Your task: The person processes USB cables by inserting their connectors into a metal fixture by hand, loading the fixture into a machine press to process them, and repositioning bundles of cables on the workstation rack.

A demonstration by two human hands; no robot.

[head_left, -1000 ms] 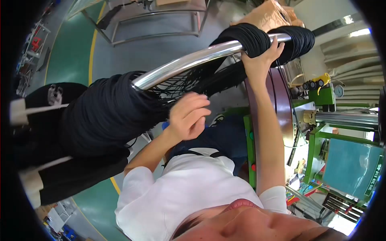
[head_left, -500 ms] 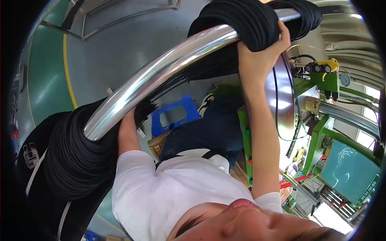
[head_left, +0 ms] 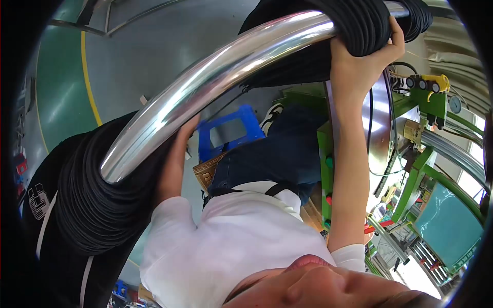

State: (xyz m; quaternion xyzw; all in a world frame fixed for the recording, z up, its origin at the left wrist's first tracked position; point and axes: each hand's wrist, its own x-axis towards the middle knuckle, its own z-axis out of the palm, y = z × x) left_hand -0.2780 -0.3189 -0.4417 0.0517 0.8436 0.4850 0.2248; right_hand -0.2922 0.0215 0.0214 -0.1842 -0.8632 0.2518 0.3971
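A thick, curved chrome tube (head_left: 221,82) crosses in front of me. My right hand (head_left: 359,64) is wrapped from below around a ribbed bundle of black strands (head_left: 364,25), which drapes over the tube's upper right part. One of its fingers shows on the bundle's far side. My left hand (head_left: 191,127) is lower down, at the underside of the tube, where its fingers are mostly hidden. Whether it holds anything does not show. Close to that forearm, a second ribbed black bundle (head_left: 97,200) encircles the tube's lower left end.
Black cloth (head_left: 38,246) with white stripes and lettering lies at far left. Below the tube are a blue plastic stool (head_left: 205,146) and a shoe (head_left: 270,119). Green machinery (head_left: 413,174) with a gauge (head_left: 455,104) and a yellow fitting (head_left: 436,83) stands on the right.
My right hand and its black bundle appear further right and slightly higher. My left hand now shows partly at the tube's underside, higher than before. Dark strands beside it no longer show.
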